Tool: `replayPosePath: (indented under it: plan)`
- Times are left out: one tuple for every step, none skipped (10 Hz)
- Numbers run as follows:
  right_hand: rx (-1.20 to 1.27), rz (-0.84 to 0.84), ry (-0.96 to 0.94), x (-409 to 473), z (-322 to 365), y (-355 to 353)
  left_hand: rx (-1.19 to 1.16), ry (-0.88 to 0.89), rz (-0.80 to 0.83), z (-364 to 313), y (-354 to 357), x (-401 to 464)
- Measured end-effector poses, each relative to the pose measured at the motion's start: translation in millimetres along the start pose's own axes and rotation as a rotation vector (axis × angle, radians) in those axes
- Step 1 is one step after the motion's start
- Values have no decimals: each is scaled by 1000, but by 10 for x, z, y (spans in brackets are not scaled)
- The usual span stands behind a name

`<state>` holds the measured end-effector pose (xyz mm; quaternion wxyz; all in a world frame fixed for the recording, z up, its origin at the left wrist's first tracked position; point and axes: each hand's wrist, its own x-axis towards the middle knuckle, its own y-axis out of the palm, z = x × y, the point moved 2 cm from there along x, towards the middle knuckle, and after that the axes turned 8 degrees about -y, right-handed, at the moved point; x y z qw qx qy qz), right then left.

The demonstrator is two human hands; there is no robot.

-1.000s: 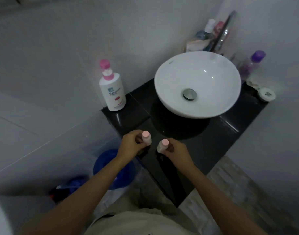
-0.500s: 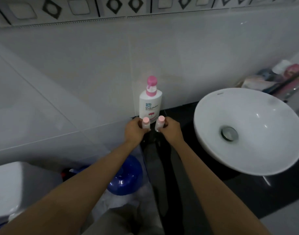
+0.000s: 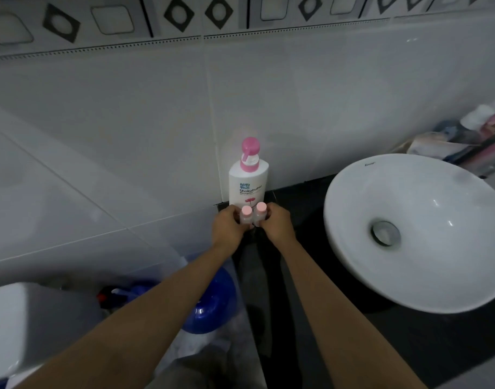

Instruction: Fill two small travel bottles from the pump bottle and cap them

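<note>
Hands (image 3: pixel 229 228) (image 3: pixel 277 224) grip capped travel bottles (image 3: pixel 246 216) (image 3: pixel 260 213) before pump bottle (image 3: pixel 247 182).

Your left hand (image 3: pixel 229 230) and right hand (image 3: pixel 277 227) hide most of both small bottles (image 3: pixel 246 217); you only see their pink caps. The sink (image 3: pixel 409 234) runs off the right edge. The things behind it are blurry.

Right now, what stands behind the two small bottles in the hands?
The pump bottle stands right behind both small bottles, against the tiled wall. Its base is covered by them.
</note>
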<state>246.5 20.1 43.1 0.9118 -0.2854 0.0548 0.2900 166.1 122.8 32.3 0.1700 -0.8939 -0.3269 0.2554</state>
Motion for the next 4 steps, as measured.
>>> replayPosePath:
  plan:
    - [21,3,-3,16,13,9,-16,-14,12,-12,-6,18]
    - [5,-3,-4,13,10,8,-36,-21,24,0,-20,27]
    - [13,-1,-17,23,-29,5,-44,-24,26,68,-14,77]
    - [-7,11,-32,-68,-57,8,18,-39,39,169,-51,52]
